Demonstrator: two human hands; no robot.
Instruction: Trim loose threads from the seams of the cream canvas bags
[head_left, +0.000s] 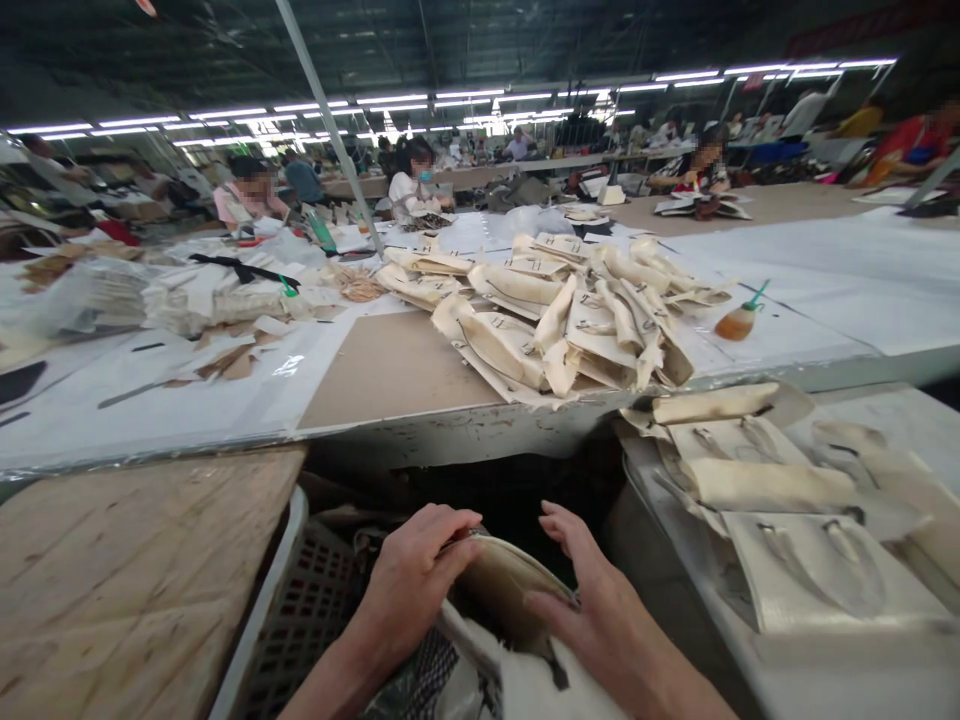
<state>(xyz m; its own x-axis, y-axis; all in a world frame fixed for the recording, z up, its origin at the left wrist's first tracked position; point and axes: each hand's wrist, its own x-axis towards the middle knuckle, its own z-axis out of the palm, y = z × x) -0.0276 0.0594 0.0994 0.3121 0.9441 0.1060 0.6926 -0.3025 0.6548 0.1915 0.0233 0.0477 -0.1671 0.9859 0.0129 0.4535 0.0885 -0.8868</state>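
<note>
A cream-coloured handbag (517, 575), its top gaping, is in front of my body at the bottom middle. My left hand (416, 565) grips the bag's far-left rim, thumb and fingers closed over the edge. On the other side, my right hand (600, 610) has its fingers spread, with the thumb at the bag's right edge and the fingertips apart from it. The bag's lower part runs out of the picture. Several similar cream bags with handles (810, 570) lie in an overlapping row to the right.
Cream bag pieces are heaped (555, 320) on the long worktable (390, 370). A glue bottle (737, 320) with a green nozzle stands right of them. A plastic basket (307, 590) and a wooden board (135, 580) are on my left. Several people sit at tables beyond.
</note>
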